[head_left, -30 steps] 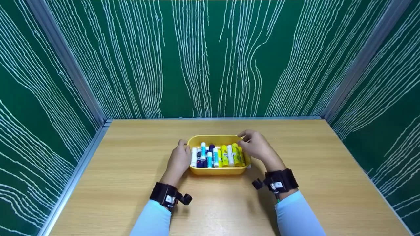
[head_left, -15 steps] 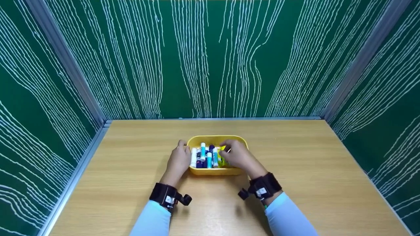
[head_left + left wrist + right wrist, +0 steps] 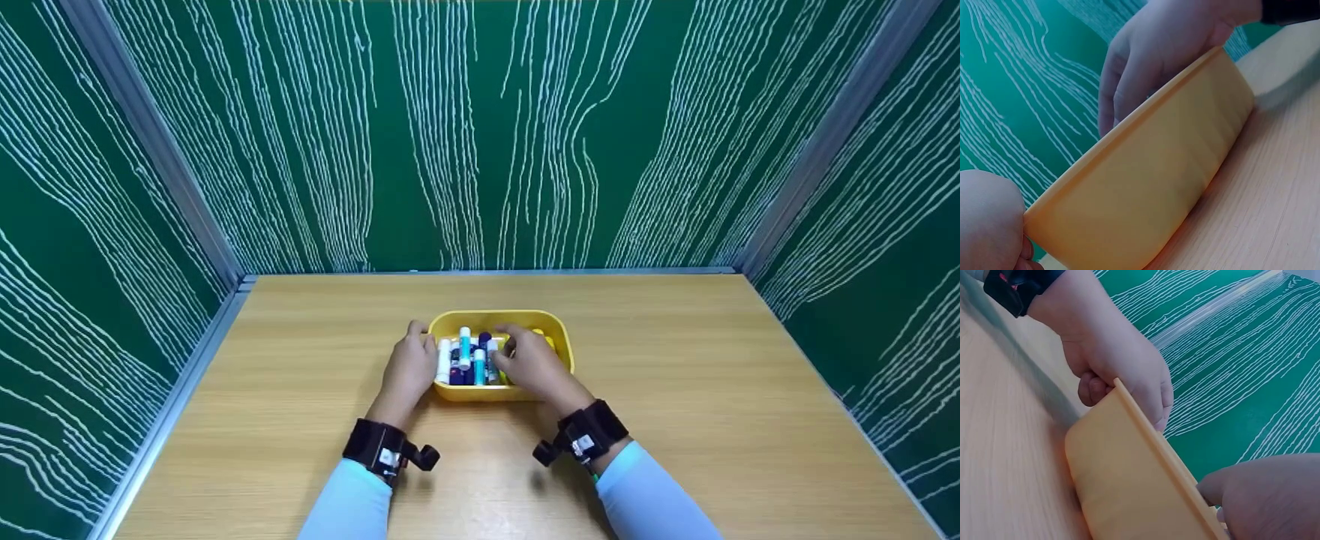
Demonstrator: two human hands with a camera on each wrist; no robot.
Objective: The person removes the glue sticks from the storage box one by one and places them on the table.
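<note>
On the table [image 3: 300,360], the yellow bin [image 3: 480,393] is holding tubes [image 3: 465,347], those toward its right end lying mostly hidden beneath the right hand [image 3: 536,363]. The left hand [image 3: 410,363] is gripping the bin's left end; the right is reaching inside, fingertips being screened, so cannot tell whether it is pinching a tube. In both wrist views, the near wall is blocking nearly all contents.

Left hand [image 3: 409,366]: gripping, fingers curled
Right hand [image 3: 535,367]: fingers bent downward, thumb and index finger apart
Left forearm [image 3: 347,499]: sleeved, reaches forward, angled inward
Right forearm [image 3: 655,495]: sleeved, slants forward and inward
Wrists: both banded black, well apart
</note>
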